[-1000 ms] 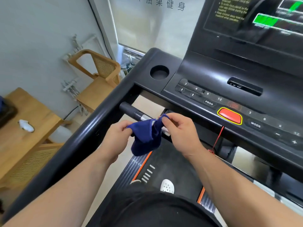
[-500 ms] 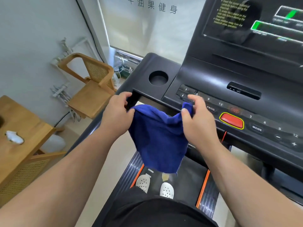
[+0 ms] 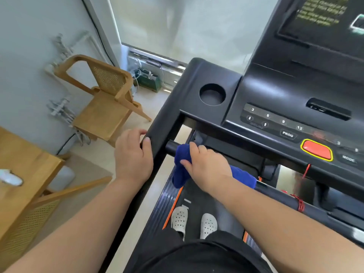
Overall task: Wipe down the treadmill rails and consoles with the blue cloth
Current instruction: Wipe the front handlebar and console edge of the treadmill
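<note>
R hand (image 3: 206, 166) curled over the blue cloth (image 3: 181, 162), pressing it round the black crossbar (image 3: 171, 147) mid-frame. L hand (image 3: 134, 156) grips the left side rail (image 3: 159, 133), no cloth in it. Prob early: bar under way, console (image 3: 275, 107) & rails look left to do. Glossy black plastic; wooden chair (image 3: 102, 107) upper left, table (image 3: 23, 174) lower left, pale wall (image 3: 29, 56) behind

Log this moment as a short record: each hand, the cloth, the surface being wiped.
left hand: grips the side rail, no cloth in it
right hand: holds the blue cloth wrapped over the front handlebar
cloth state: bunched, ends hanging either side of the hand
console: no hand on it
</note>
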